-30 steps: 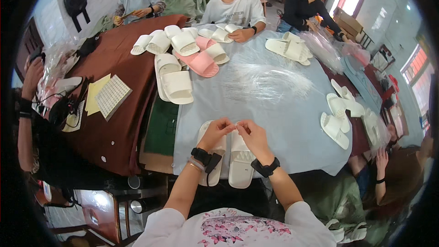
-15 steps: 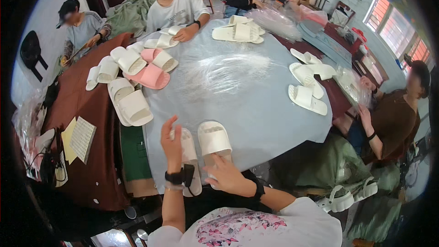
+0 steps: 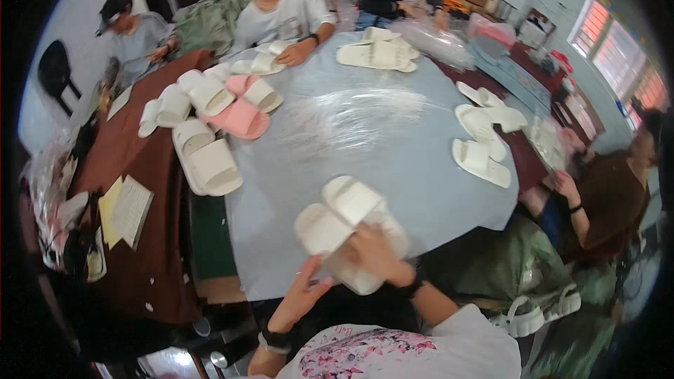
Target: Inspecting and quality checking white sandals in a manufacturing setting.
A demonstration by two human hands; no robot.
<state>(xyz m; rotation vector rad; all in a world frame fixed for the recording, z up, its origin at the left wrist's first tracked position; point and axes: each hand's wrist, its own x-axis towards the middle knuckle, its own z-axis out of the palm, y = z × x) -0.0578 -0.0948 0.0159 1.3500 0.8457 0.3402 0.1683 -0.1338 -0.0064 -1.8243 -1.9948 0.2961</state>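
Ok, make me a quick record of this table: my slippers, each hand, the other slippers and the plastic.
Near slippers: white pair, askew, side by side
Left hand: fingers apart, by the near slippers; contact unclear
Right hand: over the near slippers, blurred
Left group: white, with pink slippers among them
Right group: white
Plastic: clear, mid-table

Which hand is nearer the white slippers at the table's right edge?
Right. The right hand is over the front slipper pair, with the right-edge slippers ahead and off to its right. The left hand is farther left, at that front pair's near-left side.
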